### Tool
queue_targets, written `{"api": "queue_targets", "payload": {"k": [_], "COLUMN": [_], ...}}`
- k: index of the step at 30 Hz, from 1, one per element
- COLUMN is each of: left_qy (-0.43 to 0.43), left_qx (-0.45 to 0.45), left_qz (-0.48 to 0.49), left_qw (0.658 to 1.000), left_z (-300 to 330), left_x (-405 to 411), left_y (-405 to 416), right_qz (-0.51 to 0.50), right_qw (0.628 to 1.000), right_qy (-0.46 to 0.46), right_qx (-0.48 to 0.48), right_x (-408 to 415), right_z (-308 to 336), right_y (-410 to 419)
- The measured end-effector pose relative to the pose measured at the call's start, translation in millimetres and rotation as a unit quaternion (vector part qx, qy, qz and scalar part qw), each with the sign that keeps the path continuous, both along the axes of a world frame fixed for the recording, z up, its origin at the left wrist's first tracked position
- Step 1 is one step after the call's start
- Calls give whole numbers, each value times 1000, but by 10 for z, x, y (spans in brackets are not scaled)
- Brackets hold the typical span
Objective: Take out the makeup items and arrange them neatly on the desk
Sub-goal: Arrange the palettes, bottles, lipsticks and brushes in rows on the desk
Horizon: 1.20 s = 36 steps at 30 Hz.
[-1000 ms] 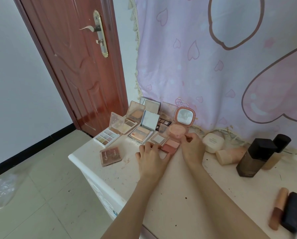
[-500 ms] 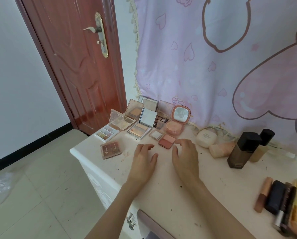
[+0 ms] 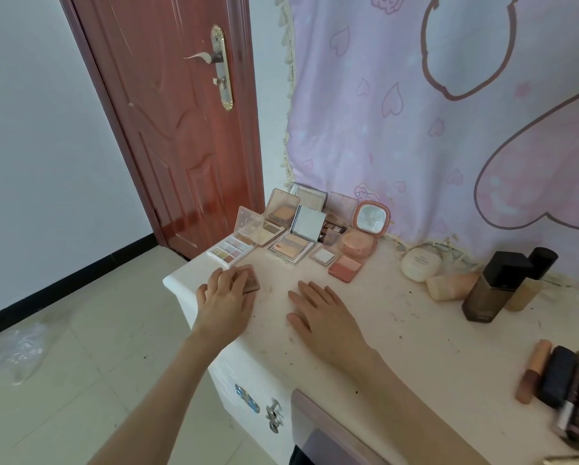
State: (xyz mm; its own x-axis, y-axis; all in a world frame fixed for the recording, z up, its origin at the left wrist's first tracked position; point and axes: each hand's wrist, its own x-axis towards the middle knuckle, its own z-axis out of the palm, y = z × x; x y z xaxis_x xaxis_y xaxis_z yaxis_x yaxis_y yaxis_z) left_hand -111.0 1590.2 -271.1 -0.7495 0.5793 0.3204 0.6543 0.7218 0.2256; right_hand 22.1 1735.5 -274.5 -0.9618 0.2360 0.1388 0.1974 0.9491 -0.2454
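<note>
Over a closed brown palette [image 3: 252,282] at the white desk's [image 3: 415,333] left corner lies my left hand [image 3: 226,300], fingers spread across its lid. My right hand [image 3: 321,313] rests flat on the desktop, holding nothing. Behind them stand several open palettes: a pastel eyeshadow palette [image 3: 229,251], a mirrored highlighter palette [image 3: 293,246], a small white pan [image 3: 323,256], a pink blush pan [image 3: 345,268] and a round pink compact [image 3: 360,245] with its mirror up.
A white jar [image 3: 419,268], a peach tube [image 3: 449,286] and two foundation bottles [image 3: 489,290] line the back right. Lipsticks and tubes [image 3: 563,380] lie at the right edge. A drawer [image 3: 318,427] sticks out below. A red door [image 3: 180,129] stands left, a pink curtain [image 3: 449,129] behind.
Both hands drew back from the pink blush pan. My left hand moved left onto the closed brown palette; my right hand settled flat on the desk.
</note>
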Motion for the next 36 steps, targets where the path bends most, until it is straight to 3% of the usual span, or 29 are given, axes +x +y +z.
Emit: {"api": "queue_targets", "payload": {"k": [4, 8, 12, 14, 18, 21, 26, 31, 33, 36], "left_qy": [-7, -75, -145, -186, -260, -303, -294, -251, -256, -191], "left_qx": [35, 52, 76, 134, 245, 286, 299, 274, 220, 125], "left_qz": [-48, -69, -101, -121, -144, -164, -163, -174, -220, -275], "left_qw": [998, 993, 981, 966, 923, 894, 893, 912, 915, 934], "left_z": [10, 81, 191, 235, 418, 541, 620, 609, 634, 707], "left_x": [91, 258, 334, 399, 527, 604, 717, 795, 770, 661], "left_y": [-19, 31, 67, 71, 162, 255, 401, 498, 488, 471], "right_qz": [-2, -50, -73, -77, -22, 29, 26, 22, 23, 15], "right_qw": [998, 977, 959, 933, 838, 816, 809, 715, 680, 653], "right_qy": [31, 117, 119, 133, 165, 180, 211, 242, 241, 230], "right_qx": [-47, -173, -245, -327, -520, -548, -548, -655, -692, -722], "right_x": [12, 52, 100, 132, 240, 306, 298, 276, 265, 250], "right_z": [14, 96, 146, 177, 322, 419, 425, 290, 272, 266], "right_y": [9, 23, 41, 52, 57, 18, 78, 215, 244, 262]}}
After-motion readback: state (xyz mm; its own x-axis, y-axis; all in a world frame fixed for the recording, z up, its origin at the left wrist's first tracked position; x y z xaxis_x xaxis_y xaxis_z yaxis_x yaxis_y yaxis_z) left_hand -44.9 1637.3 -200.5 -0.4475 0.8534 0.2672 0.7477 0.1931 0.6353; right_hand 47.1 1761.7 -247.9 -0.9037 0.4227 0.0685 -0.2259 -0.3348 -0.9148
